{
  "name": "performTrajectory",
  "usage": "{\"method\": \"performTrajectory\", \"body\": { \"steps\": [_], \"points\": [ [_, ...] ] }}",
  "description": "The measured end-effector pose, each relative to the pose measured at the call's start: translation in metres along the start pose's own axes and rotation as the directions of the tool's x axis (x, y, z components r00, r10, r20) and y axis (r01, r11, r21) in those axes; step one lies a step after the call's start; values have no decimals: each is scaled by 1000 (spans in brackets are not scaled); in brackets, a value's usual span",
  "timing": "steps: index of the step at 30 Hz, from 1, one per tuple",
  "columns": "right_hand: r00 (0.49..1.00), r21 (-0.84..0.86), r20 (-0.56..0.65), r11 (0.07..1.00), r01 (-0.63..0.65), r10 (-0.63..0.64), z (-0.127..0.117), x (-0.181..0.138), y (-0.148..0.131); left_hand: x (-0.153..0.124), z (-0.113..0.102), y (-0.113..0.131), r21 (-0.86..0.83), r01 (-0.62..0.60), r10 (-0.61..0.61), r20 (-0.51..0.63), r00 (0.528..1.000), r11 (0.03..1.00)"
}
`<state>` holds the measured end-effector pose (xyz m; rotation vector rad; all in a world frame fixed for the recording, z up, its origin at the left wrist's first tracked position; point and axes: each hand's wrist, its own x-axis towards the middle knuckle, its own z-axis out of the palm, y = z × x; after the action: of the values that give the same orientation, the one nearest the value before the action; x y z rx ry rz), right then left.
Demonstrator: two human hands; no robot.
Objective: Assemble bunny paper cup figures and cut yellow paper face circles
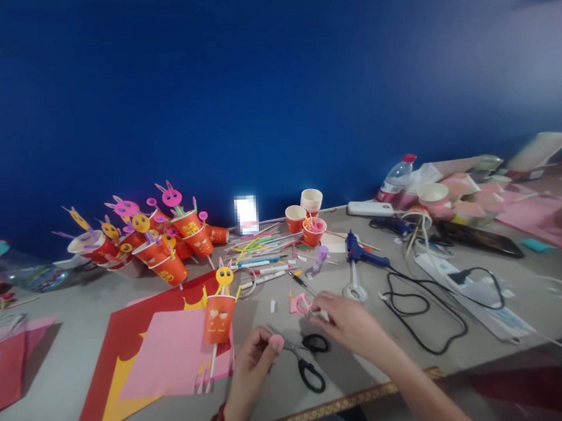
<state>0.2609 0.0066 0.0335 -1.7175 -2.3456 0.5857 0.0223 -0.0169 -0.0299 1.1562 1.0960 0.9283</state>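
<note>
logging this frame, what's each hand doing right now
Left hand: closed on a small pink paper piece.
Right hand: fingertips on a pink cutout; grip cannot be told.

blue glue gun (363, 254), water bottle (394, 179), orange cups w/ bunny toppers (171, 239) by blue wall (258, 82).

— Where's the left hand (252, 365)?
— Low and near, wrist bent, fingers curled in with the tips pinched together.
— And the right hand (347, 322)?
— Forearm stretched forward, palm down, fingertips (317, 305) pressed together.
</note>
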Motion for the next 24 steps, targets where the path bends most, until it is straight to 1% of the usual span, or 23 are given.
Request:
{"method": "performTrajectory", "body": {
  "steps": [1, 2, 6, 8, 10, 12, 14, 16, 18, 19, 20, 22, 24],
  "points": [
    [999, -26, -34, 1000, -6, 5, -1, 6, 2, 1, 0, -1, -6, 2, -2, -1, 1000, 1000],
    [999, -56, -43, 998, -5, 3, -1, 14, 3, 1, 0, -2, -8, 5, -5, -3, 1000, 1000],
    [998, -161, 55, 986, 35, -27, 17, 38, 6, 2, -1, -4, 4, 4, -4, -22, 1000, 1000],
    [997, -191, 74, 980, 46, -32, 23, 43, 7, 3, -3, -6, 0, 7, -7, -25, 1000, 1000],
    [997, -203, 67, 978, 42, -29, 23, 43, 9, 4, -4, -7, -17, 12, -12, -28, 1000, 1000],
    [999, -184, 33, 982, 42, -36, 16, 40, 8, 6, -5, -8, -37, 11, -12, -30, 999, 999],
    [998, -128, -20, 991, 49, -52, 9, 39, 6, 6, -5, -9, -53, 10, -11, -26, 1000, 999],
    [992, -36, -47, 993, 115, -116, 8, 41, 3, 6, -6, -10, -63, 12, -13, -26, 1000, 998],
    [979, 34, -31, 979, 203, -201, 13, 46, 1, 6, -6, -11, -63, 14, -16, -31, 999, 998],
    [974, 47, -15, 973, 227, -226, 17, 49, 1, 5, -6, -12, -59, 16, -18, -37, 999, 998],
    [973, 47, 0, 972, 231, -232, 22, 52, 1, 5, -7, -12, -55, 17, -20, -42, 999, 998],
    [979, 31, 19, 979, 200, -201, 33, 58, 1, 5, -7, -11, -52, 20, -22, -46, 999, 998],
    [986, 24, 15, 985, 168, -168, 41, 61, 0, 4, -7, -10, -60, 23, -25, -47, 999, 998]
  ]
}}
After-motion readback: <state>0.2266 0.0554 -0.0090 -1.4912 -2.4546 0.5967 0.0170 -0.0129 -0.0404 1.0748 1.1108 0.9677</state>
